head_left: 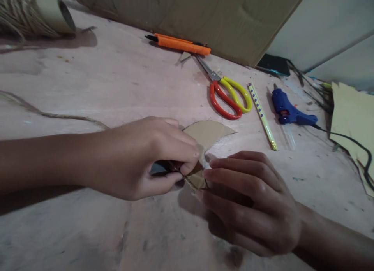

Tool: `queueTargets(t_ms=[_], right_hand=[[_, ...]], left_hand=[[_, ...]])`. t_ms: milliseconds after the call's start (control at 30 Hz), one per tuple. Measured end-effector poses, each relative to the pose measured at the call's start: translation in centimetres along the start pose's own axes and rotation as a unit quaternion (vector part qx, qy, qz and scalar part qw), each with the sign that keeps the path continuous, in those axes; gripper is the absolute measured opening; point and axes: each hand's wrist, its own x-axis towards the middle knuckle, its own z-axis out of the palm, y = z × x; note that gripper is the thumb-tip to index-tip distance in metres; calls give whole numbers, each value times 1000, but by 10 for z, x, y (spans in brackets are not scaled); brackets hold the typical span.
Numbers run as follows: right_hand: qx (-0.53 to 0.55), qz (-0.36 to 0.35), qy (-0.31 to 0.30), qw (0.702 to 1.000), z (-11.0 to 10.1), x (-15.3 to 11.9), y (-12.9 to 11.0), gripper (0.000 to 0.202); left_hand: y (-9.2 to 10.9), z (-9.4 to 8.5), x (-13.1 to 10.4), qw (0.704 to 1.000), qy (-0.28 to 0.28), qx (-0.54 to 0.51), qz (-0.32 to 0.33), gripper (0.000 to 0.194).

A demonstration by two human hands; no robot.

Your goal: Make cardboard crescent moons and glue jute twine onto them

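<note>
A curved cardboard cutout (209, 132) with a pointed tip lies between my two hands, its lower end folded or layered. My left hand (146, 158) comes in from the left, thumb and forefinger pinched at the cutout's left edge. The palm and other fingers hide part of the piece. My right hand (251, 201) grips the lower end of the cutout between the thumb and bent fingers. A strand of twine (58, 115) runs from the left edge and disappears behind my left hand; whether the fingers hold it too is hidden.
Scissors (214, 76) with red and yellow handles lie beyond my hands, near an orange pen (182, 44). Right of them are a dotted pencil (263, 117) and a blue glue gun (289, 107) with its cord. A twine roll (37, 16) and a large cardboard sheet (189, 14) stand behind.
</note>
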Motion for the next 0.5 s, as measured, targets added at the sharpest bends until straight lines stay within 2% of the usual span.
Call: queueTargets(t_ms=[133,267,500], right_hand=[[-5,12,12,1000,0,1,-1,31],[-7,7,34,999,2,-1,-2,25],[-11,-3,30,999,1,-6,-1,26]], left_hand=[[-1,0,2,1000,-5,0,2,24],[-1,0,3,1000,2,0,5,24],[-1,1,3,1000,7,-2,5,24]])
